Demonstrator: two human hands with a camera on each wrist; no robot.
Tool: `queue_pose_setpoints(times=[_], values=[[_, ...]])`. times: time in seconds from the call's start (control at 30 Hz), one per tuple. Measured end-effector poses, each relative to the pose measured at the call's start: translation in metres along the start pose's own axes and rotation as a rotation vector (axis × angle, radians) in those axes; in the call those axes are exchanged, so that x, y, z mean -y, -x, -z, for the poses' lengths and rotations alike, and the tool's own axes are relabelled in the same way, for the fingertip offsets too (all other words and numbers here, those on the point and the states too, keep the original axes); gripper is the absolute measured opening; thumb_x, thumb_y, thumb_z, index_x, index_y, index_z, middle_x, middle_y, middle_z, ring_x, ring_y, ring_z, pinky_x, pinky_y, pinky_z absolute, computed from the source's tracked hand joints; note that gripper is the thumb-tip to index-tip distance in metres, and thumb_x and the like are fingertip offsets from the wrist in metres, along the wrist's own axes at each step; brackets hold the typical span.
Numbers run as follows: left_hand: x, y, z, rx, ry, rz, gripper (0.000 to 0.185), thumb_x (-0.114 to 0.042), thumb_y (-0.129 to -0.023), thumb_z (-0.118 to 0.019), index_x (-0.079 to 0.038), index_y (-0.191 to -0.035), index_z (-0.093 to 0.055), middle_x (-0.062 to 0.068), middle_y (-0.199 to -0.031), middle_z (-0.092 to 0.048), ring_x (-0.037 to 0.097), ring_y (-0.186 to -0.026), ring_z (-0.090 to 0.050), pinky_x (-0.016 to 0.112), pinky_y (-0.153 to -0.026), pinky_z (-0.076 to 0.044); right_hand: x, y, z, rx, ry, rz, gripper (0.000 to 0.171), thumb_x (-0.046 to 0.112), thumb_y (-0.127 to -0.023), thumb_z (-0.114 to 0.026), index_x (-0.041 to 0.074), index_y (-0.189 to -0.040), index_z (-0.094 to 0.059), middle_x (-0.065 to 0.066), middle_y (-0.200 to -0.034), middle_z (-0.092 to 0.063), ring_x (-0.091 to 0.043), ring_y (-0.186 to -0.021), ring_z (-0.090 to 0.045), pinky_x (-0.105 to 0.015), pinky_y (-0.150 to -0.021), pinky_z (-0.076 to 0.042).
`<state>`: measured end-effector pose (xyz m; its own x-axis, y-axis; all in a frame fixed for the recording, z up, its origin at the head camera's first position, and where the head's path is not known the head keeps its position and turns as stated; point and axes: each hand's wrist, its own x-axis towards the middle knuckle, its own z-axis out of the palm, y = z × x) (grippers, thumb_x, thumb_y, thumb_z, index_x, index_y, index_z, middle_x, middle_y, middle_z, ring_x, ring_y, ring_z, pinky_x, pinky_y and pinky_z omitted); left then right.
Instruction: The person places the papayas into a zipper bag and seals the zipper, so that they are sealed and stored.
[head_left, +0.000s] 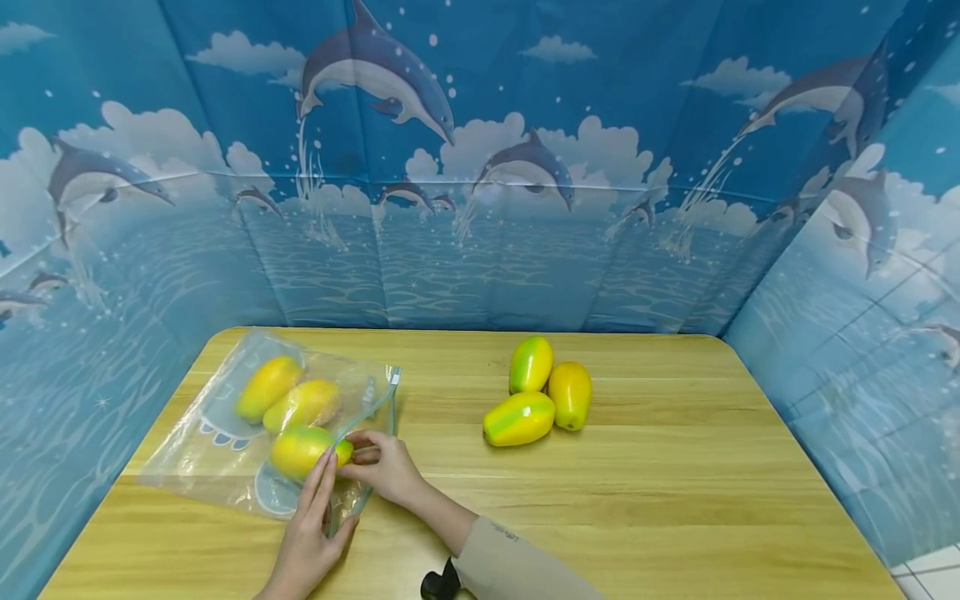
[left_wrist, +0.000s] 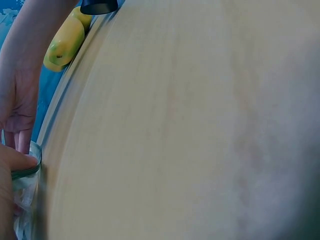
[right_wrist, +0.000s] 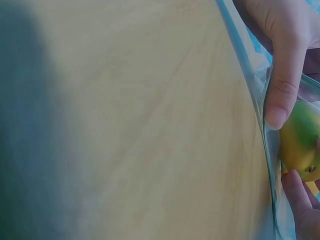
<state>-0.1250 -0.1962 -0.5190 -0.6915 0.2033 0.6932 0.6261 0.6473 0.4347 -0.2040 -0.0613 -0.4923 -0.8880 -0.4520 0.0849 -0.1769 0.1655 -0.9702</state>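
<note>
A clear zip bag [head_left: 225, 487] lies on the left of the table, with two yellow mangoes [head_left: 270, 387] inside. A third, yellow-green mango [head_left: 303, 450] is at the bag's mouth, mostly behind the plastic. My right hand [head_left: 390, 471] holds that mango by its near end; the fingers show beside it in the right wrist view. With my left hand [head_left: 311, 533] I grip the bag's opening edge, thumb on the rim [right_wrist: 275, 117]. In the left wrist view, the left thumb [left_wrist: 22, 161] lies on the green-edged opening.
Three more mangoes [head_left: 519, 419] sit together right of the bag on the wooden table [head_left: 660, 500]. A white slider [head_left: 395, 376] is at the far end of the zip. Behind the table hangs a blue dolphin-print cloth [head_left: 480, 250]. A black device [head_left: 440, 581] is by the right sleeve.
</note>
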Motion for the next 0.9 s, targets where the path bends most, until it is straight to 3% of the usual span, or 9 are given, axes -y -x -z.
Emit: queue_pose_setpoints(times=[0.1, 0.23, 0.27, 0.37, 0.47, 0.5, 0.57, 0.73, 0.9], values=[[0.000, -0.001, 0.000, 0.001, 0.003, -0.006, 0.099, 0.009, -0.050, -0.075, 0.011, -0.136, -0.028, 0.024, -0.142, -0.026, 0.008, -0.068, -0.040, 0.007, -0.053, -0.036, 0.001, 0.000, -0.001, -0.002, -0.002, -0.020, 0.040, 0.014, -0.079, -0.070, 0.004, -0.116, -0.058, -0.010, -0.111, -0.061, -0.015, -0.092, -0.063, -0.018, -0.071, -0.052], [-0.001, -0.001, 0.000, 0.005, -0.005, -0.001, 0.097, 0.005, -0.054, -0.078, 0.010, -0.137, -0.027, 0.023, -0.143, -0.026, 0.017, -0.086, -0.042, 0.008, -0.056, -0.038, 0.007, 0.003, 0.001, 0.003, -0.003, -0.003, 0.040, 0.011, -0.079, -0.069, 0.001, -0.116, -0.057, -0.014, -0.112, -0.060, -0.021, -0.093, -0.063, -0.019, -0.071, -0.052], [-0.001, -0.001, 0.000, 0.002, -0.002, -0.002, 0.092, -0.003, -0.062, -0.079, 0.011, -0.137, -0.027, 0.023, -0.142, -0.026, 0.019, -0.089, -0.042, 0.008, -0.056, -0.038, 0.007, 0.003, 0.001, 0.007, -0.005, 0.000, 0.040, 0.011, -0.080, -0.068, 0.001, -0.116, -0.056, -0.014, -0.112, -0.060, -0.022, -0.093, -0.063, -0.019, -0.071, -0.052], [0.000, -0.001, 0.000, -0.004, 0.002, -0.004, 0.090, -0.006, -0.064, -0.078, 0.011, -0.136, -0.028, 0.023, -0.142, -0.026, 0.020, -0.089, -0.041, 0.008, -0.056, -0.038, 0.008, 0.005, 0.003, 0.011, -0.025, -0.015, 0.041, 0.012, -0.080, -0.069, 0.001, -0.117, -0.056, -0.014, -0.111, -0.060, -0.023, -0.094, -0.062, -0.020, -0.072, -0.052], [0.001, 0.001, 0.000, 0.002, 0.016, 0.015, 0.076, -0.034, -0.084, -0.061, 0.010, -0.136, -0.028, 0.021, -0.144, -0.025, 0.013, -0.087, -0.042, 0.006, -0.059, -0.038, 0.007, 0.006, 0.008, 0.008, -0.053, -0.036, 0.044, 0.015, -0.080, -0.069, 0.004, -0.120, -0.055, -0.012, -0.112, -0.060, -0.022, -0.098, -0.061, -0.021, -0.074, -0.052], [0.001, 0.000, 0.000, 0.000, 0.010, 0.018, 0.076, -0.034, -0.084, -0.061, 0.010, -0.137, -0.028, 0.021, -0.143, -0.026, 0.010, -0.091, -0.043, 0.005, -0.063, -0.038, 0.008, 0.007, 0.011, 0.003, -0.065, -0.036, 0.044, 0.015, -0.080, -0.069, 0.004, -0.120, -0.055, -0.012, -0.113, -0.059, -0.023, -0.099, -0.060, -0.021, -0.076, -0.052], [0.001, 0.001, -0.001, 0.002, 0.010, 0.028, 0.075, -0.046, -0.088, -0.042, 0.010, -0.137, -0.028, 0.020, -0.144, -0.025, 0.006, -0.099, -0.042, 0.002, -0.070, -0.038, 0.011, 0.010, 0.018, -0.015, -0.073, -0.019, 0.045, 0.014, -0.081, -0.068, 0.002, -0.122, -0.053, -0.015, -0.114, -0.058, -0.027, -0.101, -0.059, -0.022, -0.079, -0.051], [0.001, 0.000, -0.001, -0.004, 0.023, 0.017, 0.075, -0.043, -0.087, -0.049, 0.010, -0.137, -0.028, 0.021, -0.144, -0.026, 0.010, -0.109, -0.039, 0.001, -0.075, -0.038, 0.017, 0.020, 0.041, -0.136, -0.125, 0.042, 0.045, 0.007, -0.080, -0.067, -0.005, -0.121, -0.051, -0.022, -0.116, -0.055, -0.034, -0.102, -0.057, -0.023, -0.083, -0.049], [0.001, 0.001, -0.001, 0.003, 0.019, 0.036, 0.075, -0.045, -0.088, -0.045, 0.009, -0.137, -0.028, 0.021, -0.144, -0.025, 0.006, -0.114, -0.037, 0.002, -0.078, -0.038, 0.037, 0.033, 0.074, -0.305, -0.169, 0.112, 0.044, -0.001, -0.080, -0.065, -0.007, -0.121, -0.048, -0.023, -0.117, -0.052, -0.038, -0.105, -0.053, -0.037, -0.089, -0.047]])
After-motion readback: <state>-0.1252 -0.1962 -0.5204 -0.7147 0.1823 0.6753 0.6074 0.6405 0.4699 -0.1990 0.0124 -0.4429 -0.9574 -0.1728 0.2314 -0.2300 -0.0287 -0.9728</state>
